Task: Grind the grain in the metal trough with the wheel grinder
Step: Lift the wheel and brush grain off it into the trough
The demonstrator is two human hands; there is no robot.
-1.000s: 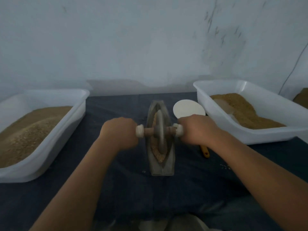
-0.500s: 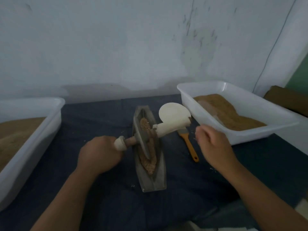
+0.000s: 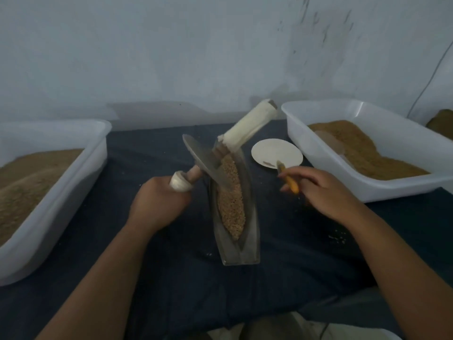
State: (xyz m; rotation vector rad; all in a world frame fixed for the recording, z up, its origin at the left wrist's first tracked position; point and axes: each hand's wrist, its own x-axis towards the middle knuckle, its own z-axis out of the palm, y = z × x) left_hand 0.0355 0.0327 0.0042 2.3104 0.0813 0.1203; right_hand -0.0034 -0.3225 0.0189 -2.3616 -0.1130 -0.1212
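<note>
- A person works at a bench [image 3: 171, 278] draped in dark blue cloth, seen from above and behind the forearms.
- The metal trough [image 3: 241, 253] stands at the centre of the frame, its length running away from the viewer, with its near end lower centre.
- Coarse tan grain [image 3: 231, 207] fills the trough's narrow channel along most of its length.
- The wheel grinder [image 3: 203, 158] sits tipped over the far end of the trough. Its metal wheel leans to the left, and its axle slants from lower left to upper right (the pale upper handle stands free in the air).
- The left hand [image 3: 159, 207], left of centre, is wrapped tightly around the grinder's lower handle, whose white knob shows above the knuckles.
- The right hand [image 3: 323, 190], right of centre, has its fingers curled over an orange-handled tool [image 3: 291, 182], gripping it just beside the trough. The tool's working end is too blurred to identify.
- A white disc [image 3: 277, 152] lies flat on the cloth just beyond the right hand.
- A white plastic left tub [image 3: 61, 204] sits at the frame's left edge and a right tub [image 3: 331, 173] at upper right, each holding a heap of tan material.
- A few loose grains dot the cloth near the right forearm.
- A pale, scuffed wall [image 3: 196, 57] fills the top of the frame.
</note>
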